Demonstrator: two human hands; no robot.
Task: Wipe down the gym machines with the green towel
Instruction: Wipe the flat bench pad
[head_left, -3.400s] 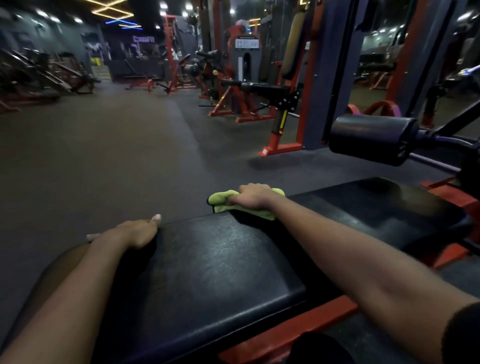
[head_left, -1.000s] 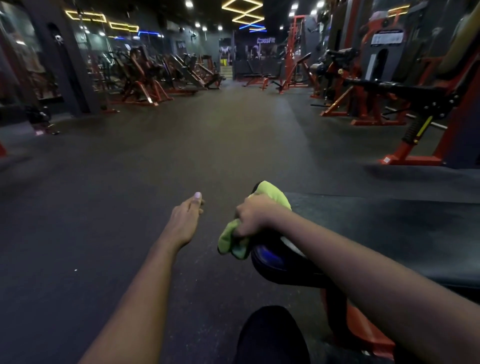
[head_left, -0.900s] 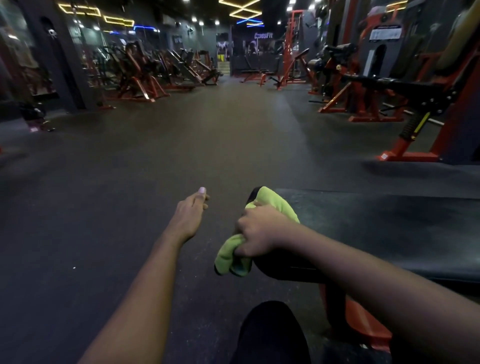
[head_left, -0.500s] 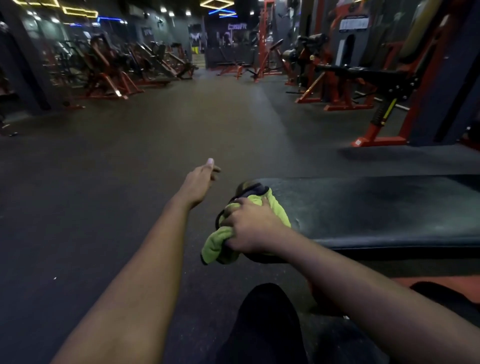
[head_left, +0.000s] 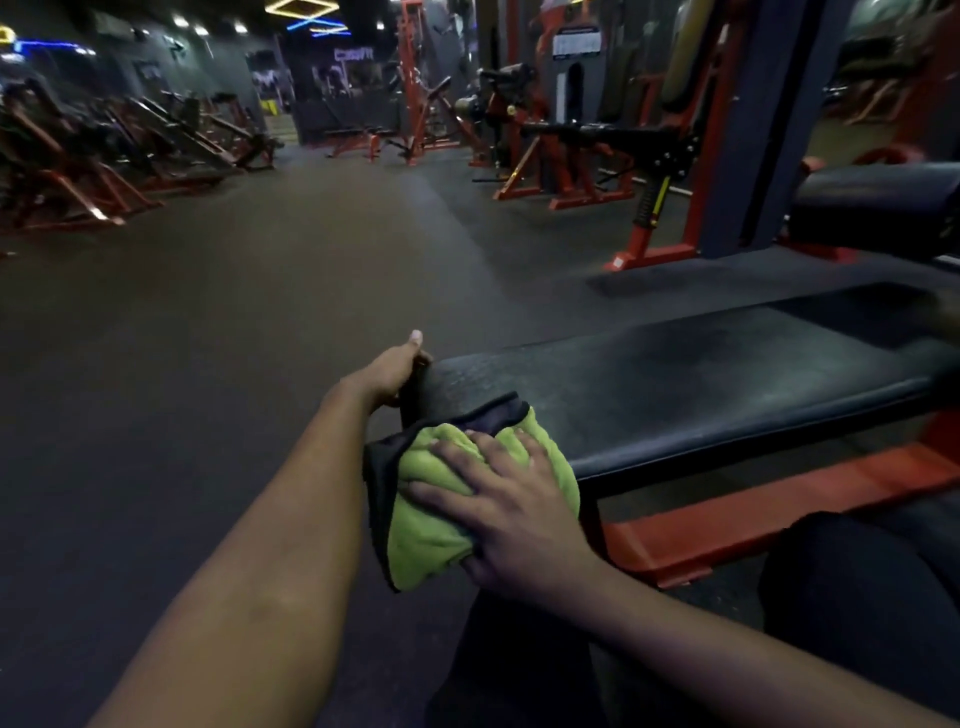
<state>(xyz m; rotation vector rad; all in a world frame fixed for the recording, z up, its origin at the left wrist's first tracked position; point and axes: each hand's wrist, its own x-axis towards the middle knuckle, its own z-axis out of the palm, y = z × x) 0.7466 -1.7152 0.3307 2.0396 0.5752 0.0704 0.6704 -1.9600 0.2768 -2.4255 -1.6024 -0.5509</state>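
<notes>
Pressing green towel (head_left: 434, 525) under spread right hand (head_left: 511, 501) onto bench pad (head_left: 675, 379); left hand (head_left: 394, 370) grips pad end.

Far-wall neon sign (head_left: 353, 53), roughly "CrossFit", blurred; white placard (head_left: 576, 40) on red machine (head_left: 545, 98) illegible.

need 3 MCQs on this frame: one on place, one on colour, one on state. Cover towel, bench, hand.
1. Where is the green towel?
A) on the floor
B) on the end of the bench pad
C) on the person's knee

2. What colour is the frame under the pad?
A) blue
B) white
C) red

3. What is the right hand doing?
A) spread over the towel, pressing it
B) clenched and empty
C) lifted off the towel

Key: 1 B, the towel drapes the pad's near end corner. 2 C, a red beam runs below the pad. 3 A, the fingers lie spread on the cloth.
</notes>
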